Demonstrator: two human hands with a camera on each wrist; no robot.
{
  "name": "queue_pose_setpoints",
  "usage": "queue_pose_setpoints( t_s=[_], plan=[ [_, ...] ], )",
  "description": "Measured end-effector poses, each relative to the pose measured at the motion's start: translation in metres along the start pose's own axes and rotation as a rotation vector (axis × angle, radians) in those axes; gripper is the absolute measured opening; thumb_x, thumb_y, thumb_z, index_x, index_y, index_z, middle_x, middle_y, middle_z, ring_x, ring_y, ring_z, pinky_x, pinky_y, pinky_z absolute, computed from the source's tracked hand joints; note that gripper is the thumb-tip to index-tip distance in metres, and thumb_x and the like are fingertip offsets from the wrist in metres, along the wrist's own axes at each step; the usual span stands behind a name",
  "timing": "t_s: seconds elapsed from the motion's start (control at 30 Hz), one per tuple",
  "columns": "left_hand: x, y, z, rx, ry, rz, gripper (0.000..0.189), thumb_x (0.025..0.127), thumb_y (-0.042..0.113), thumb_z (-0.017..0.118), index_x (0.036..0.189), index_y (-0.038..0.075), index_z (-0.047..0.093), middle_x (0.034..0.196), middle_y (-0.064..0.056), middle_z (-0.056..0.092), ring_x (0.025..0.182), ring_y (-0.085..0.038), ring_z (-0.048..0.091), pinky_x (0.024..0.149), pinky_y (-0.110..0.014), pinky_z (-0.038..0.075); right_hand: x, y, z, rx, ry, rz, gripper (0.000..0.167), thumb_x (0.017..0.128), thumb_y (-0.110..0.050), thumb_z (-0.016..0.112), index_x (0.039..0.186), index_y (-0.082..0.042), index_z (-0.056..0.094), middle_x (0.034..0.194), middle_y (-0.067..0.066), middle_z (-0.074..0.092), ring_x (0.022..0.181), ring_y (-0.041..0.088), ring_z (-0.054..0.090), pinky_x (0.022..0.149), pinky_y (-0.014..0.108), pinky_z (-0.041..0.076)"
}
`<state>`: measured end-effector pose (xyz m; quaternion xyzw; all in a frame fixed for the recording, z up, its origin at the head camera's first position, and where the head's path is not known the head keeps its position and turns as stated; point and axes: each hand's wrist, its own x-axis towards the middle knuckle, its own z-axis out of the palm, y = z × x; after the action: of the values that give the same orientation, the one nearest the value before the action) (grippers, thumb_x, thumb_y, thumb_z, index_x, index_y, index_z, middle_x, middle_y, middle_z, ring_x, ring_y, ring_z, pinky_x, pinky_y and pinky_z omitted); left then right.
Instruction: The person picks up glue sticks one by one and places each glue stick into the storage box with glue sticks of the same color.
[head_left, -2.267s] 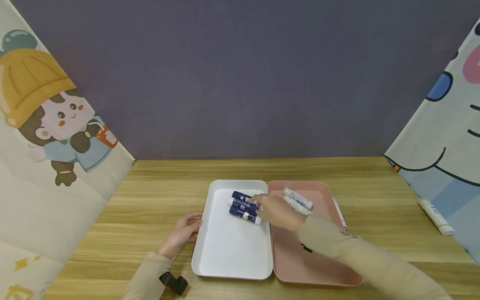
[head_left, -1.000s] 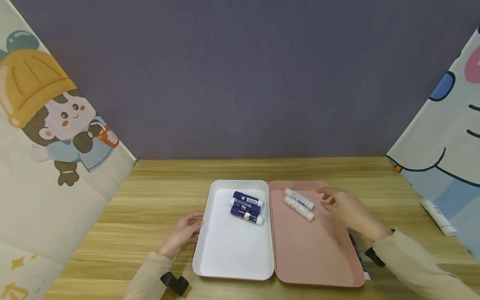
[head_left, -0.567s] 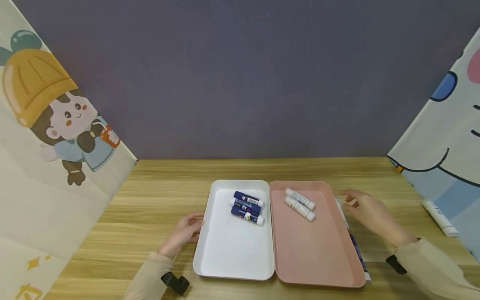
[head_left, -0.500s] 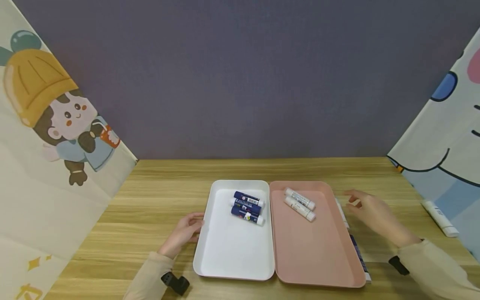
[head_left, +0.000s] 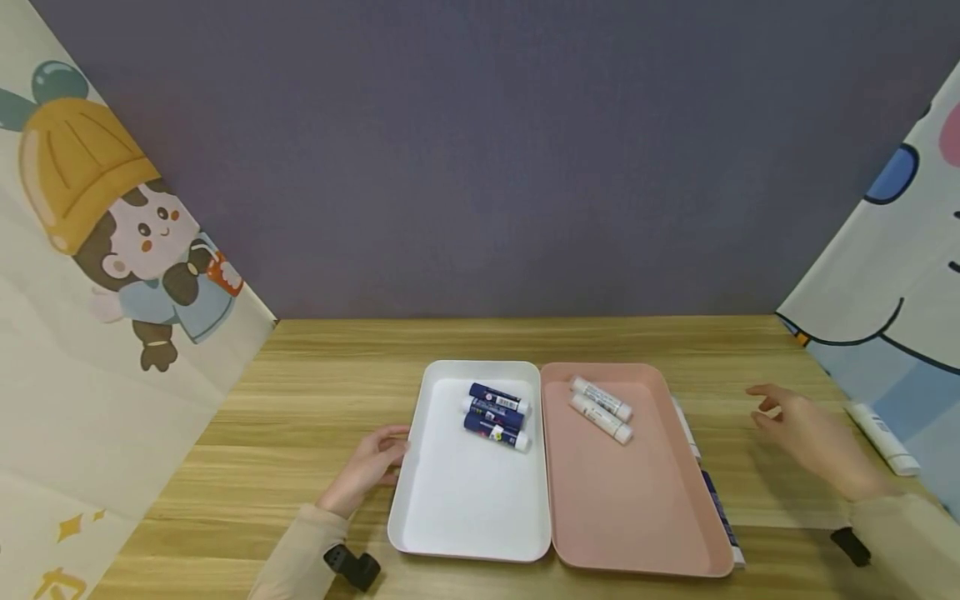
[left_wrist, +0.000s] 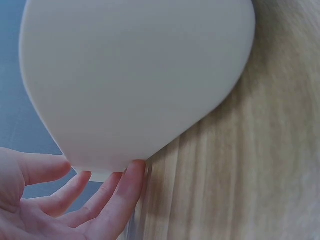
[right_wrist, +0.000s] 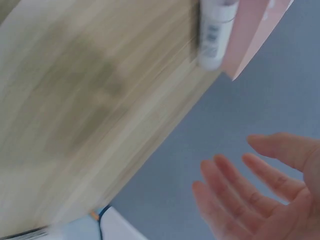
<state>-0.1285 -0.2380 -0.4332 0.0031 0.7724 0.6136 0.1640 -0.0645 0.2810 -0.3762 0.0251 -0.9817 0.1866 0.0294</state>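
Note:
My left hand [head_left: 367,467] rests at the left side of a white tray [head_left: 465,517], its fingertips touching the outer wall, as the left wrist view also shows. Inside the tray, 3 navy glue sticks [head_left: 495,432] with white ends lie side by side. The pink tray [head_left: 622,508] adjoins on the right and holds two white glue sticks [head_left: 600,418]. Over the table to its right, my right hand [head_left: 813,437] hovers with nothing in its loosely bent fingers. Closest to that hand lies another white glue stick [head_left: 882,439] at the table's right edge.
Along the pink tray's right wall lie a white glue stick [head_left: 687,429] and a navy one [head_left: 722,512], both partly hidden by the tray. A grey panel [head_left: 480,167] stands behind the wooden table [head_left: 322,358], with printed cloths at both sides.
My right hand has left the navy glue sticks in the white tray, crossed over the pink tray and moved right past it. The left hand has stayed at the white tray.

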Motion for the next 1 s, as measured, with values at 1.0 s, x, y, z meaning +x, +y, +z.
queue_pose_setpoints(
  t_s=[1.0],
  plan=[
    [0.001,0.003,0.003,-0.004,-0.002,-0.011,0.036,0.091,0.008,0.045,0.123,-0.007,0.041,0.102,-0.020,0.056,0.078,-0.021,0.060,0.065,-0.036,0.052,-0.003,0.144,0.012,-0.154,0.047,0.270,0.051,0.080,-0.012,0.059,0.115,0.018,0.037,0.100,0.044,0.042,0.079,0.052,0.047,0.052,0.045,0.040]
  ],
)
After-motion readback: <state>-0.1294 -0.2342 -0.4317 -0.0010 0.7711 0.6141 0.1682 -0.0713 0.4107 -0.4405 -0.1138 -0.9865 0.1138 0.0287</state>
